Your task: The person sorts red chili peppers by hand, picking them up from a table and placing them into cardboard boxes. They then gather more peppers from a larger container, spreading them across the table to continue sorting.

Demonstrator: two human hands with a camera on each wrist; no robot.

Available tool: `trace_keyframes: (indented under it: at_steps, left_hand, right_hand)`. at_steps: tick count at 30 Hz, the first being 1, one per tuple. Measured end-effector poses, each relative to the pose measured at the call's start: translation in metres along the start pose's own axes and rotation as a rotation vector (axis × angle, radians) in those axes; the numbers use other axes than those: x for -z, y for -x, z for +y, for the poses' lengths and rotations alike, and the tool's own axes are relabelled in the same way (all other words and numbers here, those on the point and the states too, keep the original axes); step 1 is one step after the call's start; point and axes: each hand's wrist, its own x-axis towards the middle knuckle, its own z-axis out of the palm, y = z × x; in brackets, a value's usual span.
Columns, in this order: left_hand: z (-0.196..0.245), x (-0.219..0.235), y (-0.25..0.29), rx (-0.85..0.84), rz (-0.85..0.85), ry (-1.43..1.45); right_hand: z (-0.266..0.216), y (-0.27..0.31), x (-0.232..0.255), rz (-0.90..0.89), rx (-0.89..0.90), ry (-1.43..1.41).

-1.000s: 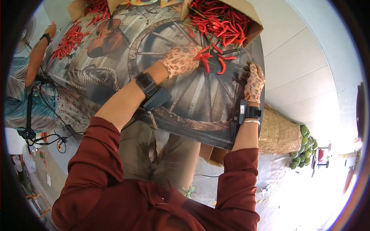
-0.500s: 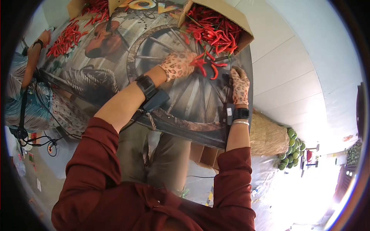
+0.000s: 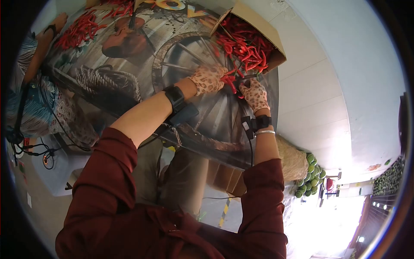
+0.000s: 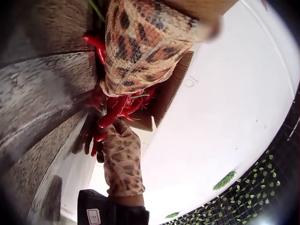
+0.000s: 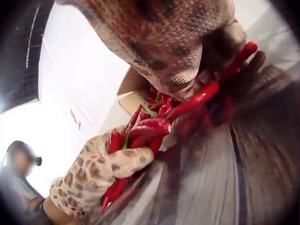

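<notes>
My gloved left hand holds a bunch of red chili peppers between thumb and fingers, with green stems showing among them. Just to its right, over the wheel-patterned tabletop, is my gloved right hand. In the right wrist view its curled fingers pinch a single red chili pepper, whose tip points toward the left hand's bunch. The right fingertips are partly hidden behind the glove. Beyond both hands a tipped cardboard box spills a heap of red chilies onto the table.
A second chili pile lies at the far left, near another person's arm. A white wall stands along the right side. Watermelons are stacked on the floor beyond the table, and a cardboard box sits below its edge.
The right hand has moved left from the table's right edge to the loose chilies beside the left hand and taken hold of one. The left hand keeps its bunch.
</notes>
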Motion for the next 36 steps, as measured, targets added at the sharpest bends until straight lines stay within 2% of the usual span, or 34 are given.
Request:
trace_keyframes:
  at_steps: [3,7,10,11,12,13,14,16,19,20,21,22,23,25,26,28,29,31,32,34,35,36]
  left_hand:
    - [0.007,0.012,0.003,0.051,-0.077,0.057]
    - [0.003,0.005,0.003,0.052,-0.075,0.014]
    - [-0.005,-0.006,-0.001,0.001,-0.008,0.041]
    - [-0.008,-0.012,-0.003,-0.016,0.045,0.066]
    - [-0.009,-0.014,-0.003,-0.035,0.094,0.089]
    - [-0.009,-0.016,-0.003,-0.032,0.090,0.090]
    - [-0.006,-0.015,-0.002,0.002,0.075,0.072]
    - [-0.003,-0.009,0.000,0.034,0.056,0.055]
    - [-0.006,-0.007,-0.003,0.054,0.056,0.212]
    - [-0.006,-0.009,-0.004,0.119,0.166,0.331]
    - [-0.007,-0.011,-0.005,0.184,0.275,0.450]
    - [-0.009,-0.012,-0.006,0.184,0.273,0.451]
    - [-0.012,-0.010,-0.006,0.200,0.292,0.547]
    - [-0.017,-0.009,-0.007,0.219,0.308,0.642]
    - [-0.020,-0.011,-0.009,0.233,0.291,0.895]
    - [-0.027,-0.014,-0.010,0.211,0.277,0.573]
    - [-0.031,-0.018,-0.012,0.215,0.272,0.574]
    - [-0.037,-0.024,-0.017,0.305,0.348,1.090]
    - [-0.035,-0.018,-0.016,0.303,0.350,1.090]
    - [-0.023,0.009,-0.007,0.394,0.353,1.041]
    - [-0.021,0.015,-0.004,0.445,0.354,1.016]
    - [-0.025,0.007,-0.007,0.451,0.353,1.019]
  right_hand:
    - [-0.008,0.002,0.001,-0.035,0.002,0.152]
    - [-0.001,0.000,0.000,-0.023,0.040,0.138]
    - [0.016,-0.007,-0.004,-0.083,-0.099,-0.283]
    - [0.008,-0.001,0.003,-0.084,-0.098,-0.279]
    - [0.002,0.005,0.007,-0.061,-0.149,-0.418]
    - [-0.001,0.010,0.006,-0.041,-0.201,-0.558]
    - [0.001,0.012,0.004,-0.047,-0.205,-0.560]
    - [0.009,0.015,0.004,0.054,-0.177,-0.794]
    - [0.027,0.015,0.002,0.018,-0.204,-0.658]
    - [0.026,0.017,0.004,0.018,-0.205,-0.657]
    - [0.024,0.019,0.004,-0.013,-0.116,-0.499]
    - [0.022,0.021,0.005,-0.044,-0.027,-0.340]
    - [0.017,0.026,0.004,-0.045,-0.029,-0.341]
    - [0.006,0.035,0.001,0.078,0.152,0.001]
    - [0.002,0.036,0.002,0.076,0.151,-0.002]
    - [-0.003,0.039,0.000,0.007,0.069,-0.062]
    - [-0.001,0.039,-0.003,0.002,0.067,-0.065]
    - [0.004,0.034,-0.005,-0.003,0.088,-0.101]
    - [0.002,0.034,-0.002,0.000,0.089,-0.100]
    - [-0.010,0.034,0.012,-0.029,-0.054,-0.404]
    - [-0.019,0.034,0.020,-0.033,-0.052,-0.402]
    - [-0.029,0.035,0.028,0.049,0.106,-0.381]
